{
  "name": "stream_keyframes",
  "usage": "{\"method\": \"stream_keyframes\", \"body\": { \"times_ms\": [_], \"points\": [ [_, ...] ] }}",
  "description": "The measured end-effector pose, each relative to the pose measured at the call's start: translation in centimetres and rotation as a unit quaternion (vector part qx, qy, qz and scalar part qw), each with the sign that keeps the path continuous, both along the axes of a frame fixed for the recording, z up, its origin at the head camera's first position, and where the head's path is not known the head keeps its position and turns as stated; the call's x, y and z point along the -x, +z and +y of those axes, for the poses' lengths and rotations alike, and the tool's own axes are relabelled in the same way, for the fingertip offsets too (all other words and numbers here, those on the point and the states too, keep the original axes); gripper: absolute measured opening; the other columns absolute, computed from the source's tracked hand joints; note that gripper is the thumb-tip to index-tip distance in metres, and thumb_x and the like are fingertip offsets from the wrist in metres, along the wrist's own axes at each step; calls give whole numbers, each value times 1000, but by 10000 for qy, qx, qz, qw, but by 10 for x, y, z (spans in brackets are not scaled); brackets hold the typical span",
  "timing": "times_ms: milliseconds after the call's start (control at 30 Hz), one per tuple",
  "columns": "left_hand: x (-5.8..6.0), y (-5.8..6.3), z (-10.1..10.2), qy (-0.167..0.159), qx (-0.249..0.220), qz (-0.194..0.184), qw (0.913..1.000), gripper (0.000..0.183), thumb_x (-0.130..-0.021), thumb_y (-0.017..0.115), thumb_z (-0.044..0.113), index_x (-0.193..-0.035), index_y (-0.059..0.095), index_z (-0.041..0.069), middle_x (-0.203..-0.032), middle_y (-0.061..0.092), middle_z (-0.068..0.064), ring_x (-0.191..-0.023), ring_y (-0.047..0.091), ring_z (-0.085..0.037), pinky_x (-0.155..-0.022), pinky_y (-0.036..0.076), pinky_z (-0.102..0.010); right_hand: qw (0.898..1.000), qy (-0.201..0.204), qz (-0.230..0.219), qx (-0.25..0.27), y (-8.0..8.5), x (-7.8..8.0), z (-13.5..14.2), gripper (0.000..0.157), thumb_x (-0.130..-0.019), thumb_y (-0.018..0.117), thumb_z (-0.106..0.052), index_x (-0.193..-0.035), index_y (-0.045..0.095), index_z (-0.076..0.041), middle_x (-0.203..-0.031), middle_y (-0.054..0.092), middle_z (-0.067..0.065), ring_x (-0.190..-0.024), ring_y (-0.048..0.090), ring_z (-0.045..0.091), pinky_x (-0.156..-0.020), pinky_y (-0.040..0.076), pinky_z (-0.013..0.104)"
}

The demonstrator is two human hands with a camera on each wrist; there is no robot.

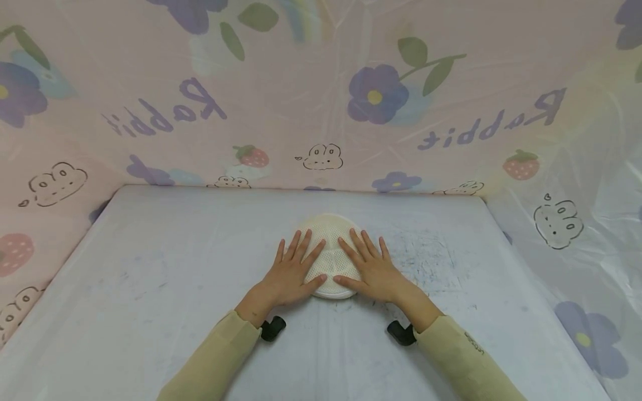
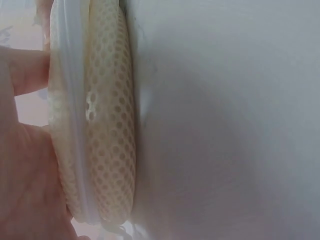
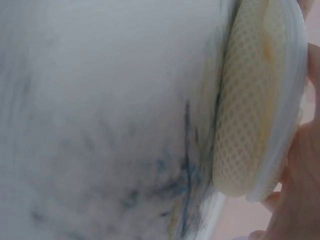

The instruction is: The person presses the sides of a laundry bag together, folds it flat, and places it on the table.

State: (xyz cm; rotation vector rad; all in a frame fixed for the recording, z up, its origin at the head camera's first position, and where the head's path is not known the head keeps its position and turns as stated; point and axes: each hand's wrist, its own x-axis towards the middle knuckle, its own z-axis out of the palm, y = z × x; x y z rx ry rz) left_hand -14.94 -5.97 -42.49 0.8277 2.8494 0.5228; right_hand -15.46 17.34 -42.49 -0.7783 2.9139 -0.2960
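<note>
A round, cream mesh pouch (image 1: 332,259) with a white band around its edge lies flat on the white table. Its puffed side shows many small holes in both wrist views, and the band (image 2: 75,110) runs along its rim. My left hand (image 1: 288,277) rests on its left part with fingers spread and straight. On the opposite side my right hand (image 1: 376,273) lies the same way, its thumb close to the left thumb near the pouch's front edge. In the right wrist view, the palm (image 3: 305,170) sits right at the pouch's rim.
The white tabletop (image 1: 200,250) carries dark scuffs, densest to the right of the pouch. Pink sheeting (image 1: 281,111) printed with flowers, rabbits and strawberries rises behind and at both sides. A black fitting (image 1: 273,328) shows at the left wrist and another black fitting (image 1: 401,333) at the right.
</note>
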Motion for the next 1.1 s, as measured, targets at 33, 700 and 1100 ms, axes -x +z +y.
{"method": "stream_keyframes", "body": {
  "times_ms": [33,700,1100],
  "points": [
    [0,0,0,1,-11,-16,10000,68,-95,37,51,-150,10,21,-157,-4,-10,-144,-8,-31,-113,-1,-58,10000,10,-13,29,0,0,0,79,-90,37,-64,-150,4,-26,-157,-5,7,-144,-3,34,-110,-4,62],
    [2,-12,3,26,230,-79,9997,69,-95,33,55,-150,4,26,-157,-11,-6,-144,-14,-28,-111,-6,-60,9991,-87,-390,-155,-2,-2,-2,80,-90,35,-64,-150,2,-23,-157,-10,7,-144,-6,33,-110,-6,61],
    [2,-9,3,-30,227,-177,9996,69,-95,34,54,-150,6,24,-157,-10,-9,-144,-14,-30,-111,-4,-61,9983,-138,-543,-187,-1,-2,-2,80,-90,34,-64,-150,1,-24,-157,-11,7,-144,-7,33,-110,-6,62]
  ]
}}
